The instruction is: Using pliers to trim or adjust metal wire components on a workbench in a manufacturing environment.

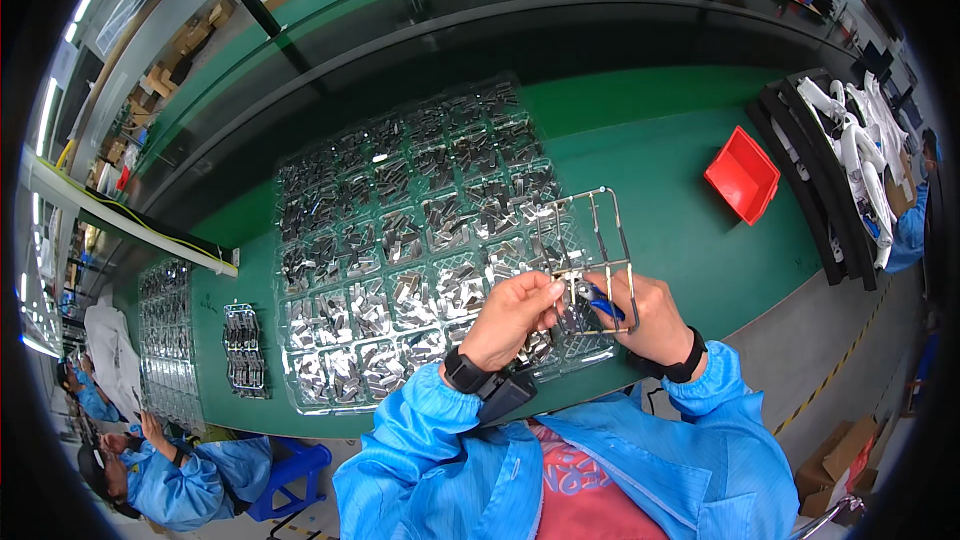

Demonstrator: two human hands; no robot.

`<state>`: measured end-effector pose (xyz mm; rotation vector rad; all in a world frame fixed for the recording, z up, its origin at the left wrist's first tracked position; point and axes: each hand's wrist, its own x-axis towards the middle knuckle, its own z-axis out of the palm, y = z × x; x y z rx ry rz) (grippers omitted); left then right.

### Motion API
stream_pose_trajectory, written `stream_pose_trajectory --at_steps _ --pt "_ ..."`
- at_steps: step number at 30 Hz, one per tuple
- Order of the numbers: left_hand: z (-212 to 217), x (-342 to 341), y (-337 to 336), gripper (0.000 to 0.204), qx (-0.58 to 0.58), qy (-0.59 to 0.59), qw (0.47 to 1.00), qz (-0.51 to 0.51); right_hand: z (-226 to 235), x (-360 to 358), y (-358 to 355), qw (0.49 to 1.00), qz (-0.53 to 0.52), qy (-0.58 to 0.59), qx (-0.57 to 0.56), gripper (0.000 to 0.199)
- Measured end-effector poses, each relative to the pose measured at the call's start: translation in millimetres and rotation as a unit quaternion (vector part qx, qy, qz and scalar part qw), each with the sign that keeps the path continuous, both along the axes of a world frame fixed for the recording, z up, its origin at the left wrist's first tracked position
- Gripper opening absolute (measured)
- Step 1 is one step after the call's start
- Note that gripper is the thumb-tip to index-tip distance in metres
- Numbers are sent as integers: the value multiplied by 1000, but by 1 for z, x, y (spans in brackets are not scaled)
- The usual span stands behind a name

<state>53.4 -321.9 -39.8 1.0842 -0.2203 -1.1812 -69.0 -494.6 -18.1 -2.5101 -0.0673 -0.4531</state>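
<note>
A dark, thin plastic sprue frame (610, 265) with crossbars is held up over the table's front part. My left hand (510, 320) pinches it near its lower middle, thumb and fingers closed. Inside the frame, my right hand (655, 315) is closed around blue-handled nippers (605, 306), whose jaws lie close to my left fingertips. Exactly what the jaws touch is too small to tell. Under and left of the hands lies a large clear compartment tray (300, 408), filled with many small dark and silvery pieces.
A red bin (742, 180) stands at the right on the green table (660, 155). Beyond it are black racks (800, 180) with white parts. Stacked dark frames (243, 350) and another compartment tray (165, 340) lie left. A co-worker in blue (195, 485) sits at the lower left.
</note>
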Motion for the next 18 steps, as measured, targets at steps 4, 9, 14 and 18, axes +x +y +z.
stream_pose_trajectory --at_steps 4,9,14,18 --pt "-5 8 -7 18 16 20 1000 7 2 7 -4 999 -44 19 -9 38" --pt "3 8 -2 19 -22 81 996 41 13 3 -7 998 -31 61 -9 38" --pt "7 7 5 20 -38 124 990 61 7 -7 -3 994 50 54 75 41" --pt "8 2 7 20 -33 132 989 59 14 -7 0 994 72 60 64 46"
